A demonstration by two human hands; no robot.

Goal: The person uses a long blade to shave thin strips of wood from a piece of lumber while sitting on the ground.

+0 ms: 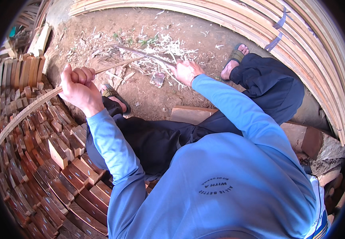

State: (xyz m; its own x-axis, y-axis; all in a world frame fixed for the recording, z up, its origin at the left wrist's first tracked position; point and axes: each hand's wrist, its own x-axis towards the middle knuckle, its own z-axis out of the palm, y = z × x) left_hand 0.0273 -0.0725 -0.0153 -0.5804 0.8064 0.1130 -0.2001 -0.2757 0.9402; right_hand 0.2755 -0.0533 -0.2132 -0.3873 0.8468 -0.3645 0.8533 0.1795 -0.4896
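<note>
My left hand (pixel 76 85) is closed round a long, thin wooden strip (pixel 25 111). One end of the strip runs back past the stacked wood at the left, where it looks bent. Its other end tapers off ahead of my hand, over the shavings. My right hand (pixel 186 72) grips a long-bladed knife (pixel 144 53), its handle hidden in my fingers. The blade points forward and left, and the strip's far end lies close beside it. Whether the two touch I cannot tell.
Pale wood shavings (pixel 168 44) litter the dirt floor between my sandalled feet. Many short wooden blocks (pixel 64 179) are stacked at the left. Long planks (pixel 236 16), bound with dark ties, curve along the far and right side. A wooden block (pixel 190 114) lies by my legs.
</note>
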